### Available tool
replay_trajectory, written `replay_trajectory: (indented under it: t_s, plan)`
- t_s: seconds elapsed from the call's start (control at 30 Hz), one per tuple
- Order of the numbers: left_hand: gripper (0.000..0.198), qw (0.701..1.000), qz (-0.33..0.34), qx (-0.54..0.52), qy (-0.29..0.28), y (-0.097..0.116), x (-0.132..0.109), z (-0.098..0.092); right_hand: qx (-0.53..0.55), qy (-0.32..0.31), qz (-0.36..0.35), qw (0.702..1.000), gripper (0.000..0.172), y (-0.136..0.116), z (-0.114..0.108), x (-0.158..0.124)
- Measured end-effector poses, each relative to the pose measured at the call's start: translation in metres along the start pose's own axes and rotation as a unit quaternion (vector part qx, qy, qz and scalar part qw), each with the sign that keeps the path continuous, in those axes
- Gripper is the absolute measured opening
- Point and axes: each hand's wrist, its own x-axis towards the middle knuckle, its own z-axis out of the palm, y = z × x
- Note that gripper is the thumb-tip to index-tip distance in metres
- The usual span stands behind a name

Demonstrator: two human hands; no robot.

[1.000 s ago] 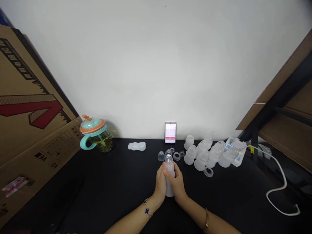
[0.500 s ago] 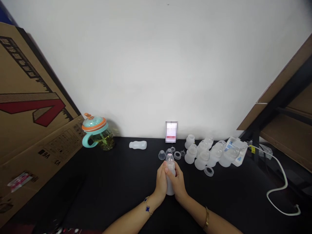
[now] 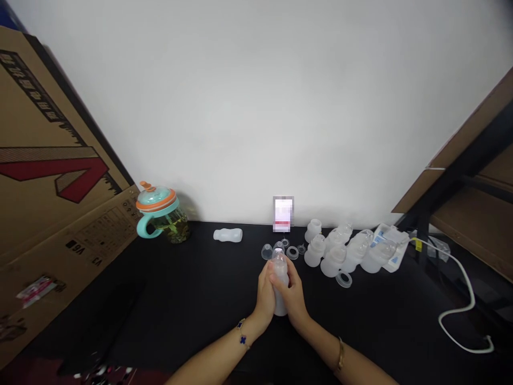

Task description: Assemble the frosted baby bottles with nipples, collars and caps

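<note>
A translucent white baby bottle (image 3: pixel 279 267) stands upright on the black table (image 3: pixel 192 299), a clear teat on top. My left hand (image 3: pixel 264 297) is wrapped round its left side and my right hand (image 3: pixel 294 297) round its right side, the fingers of both closed on the body. Just behind it lie a clear cap (image 3: pixel 266 252) and small rings (image 3: pixel 292 252). A group of several similar white bottles (image 3: pixel 340 254) stands to the right, with a loose ring (image 3: pixel 343 279) in front of them.
Another white bottle (image 3: pixel 227 235) lies on its side at the back. A teal and orange handled cup (image 3: pixel 160 214) stands back left beside a big cardboard box (image 3: pixel 52 176). A white cable (image 3: pixel 460 299) trails at right under a wooden shelf (image 3: pixel 465 176).
My hands stay closed on the bottle in the same grip. Only the view has tilted a little, shifting everything slightly upward in the picture.
</note>
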Motion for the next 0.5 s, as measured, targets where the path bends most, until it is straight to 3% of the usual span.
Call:
replay_trajectory:
  t_s: [0.27,0.5]
  plan:
    - [0.062,0.999,-0.022,-0.023,0.01,-0.0021,-0.0008,0.0012,-0.013,0.0,0.01,1.0,0.049,-0.0028,0.0011,0.0007]
    - [0.058,1.0,-0.018,-0.011,0.013,-0.0028,-0.0006,-0.0001,-0.02,0.0,0.013,1.0,0.049,-0.0039,0.001,0.0006]
